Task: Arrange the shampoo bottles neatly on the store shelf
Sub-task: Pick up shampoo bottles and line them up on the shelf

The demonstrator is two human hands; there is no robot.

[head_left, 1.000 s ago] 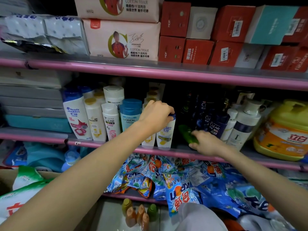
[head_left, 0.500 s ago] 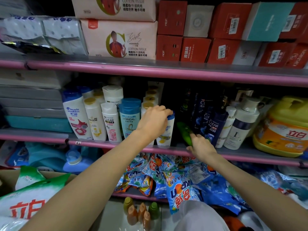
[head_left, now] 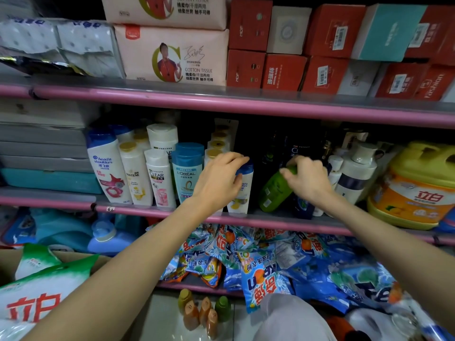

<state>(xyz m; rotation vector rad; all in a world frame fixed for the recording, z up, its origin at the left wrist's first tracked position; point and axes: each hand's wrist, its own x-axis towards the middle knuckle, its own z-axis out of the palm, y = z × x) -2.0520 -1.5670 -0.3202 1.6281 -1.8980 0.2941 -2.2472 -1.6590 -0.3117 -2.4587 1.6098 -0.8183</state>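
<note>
On the middle pink shelf (head_left: 283,221) stands a row of shampoo bottles: a Head & Shoulders bottle (head_left: 108,171), a Pantene bottle (head_left: 134,175), a Clear bottle (head_left: 158,179) and a blue-capped L'Oreal bottle (head_left: 187,173). My left hand (head_left: 219,180) grips a white blue-capped bottle (head_left: 242,193) standing at the shelf front. My right hand (head_left: 307,180) holds the top of a green bottle (head_left: 274,190), which leans to the right. Dark bottles (head_left: 290,151) stand behind it in shadow.
White pump bottles (head_left: 354,173) and a yellow detergent tub (head_left: 418,185) stand at the right. Tissue packs (head_left: 172,55) and red boxes (head_left: 325,48) fill the upper shelf. Blue washing-powder bags (head_left: 266,274) pile on the lower shelf. Small bottles (head_left: 204,313) stand on the floor.
My right hand has lifted the green bottle from lying on the shelf to a tilted, nearly upright pose. My left hand stayed on the white bottle.
</note>
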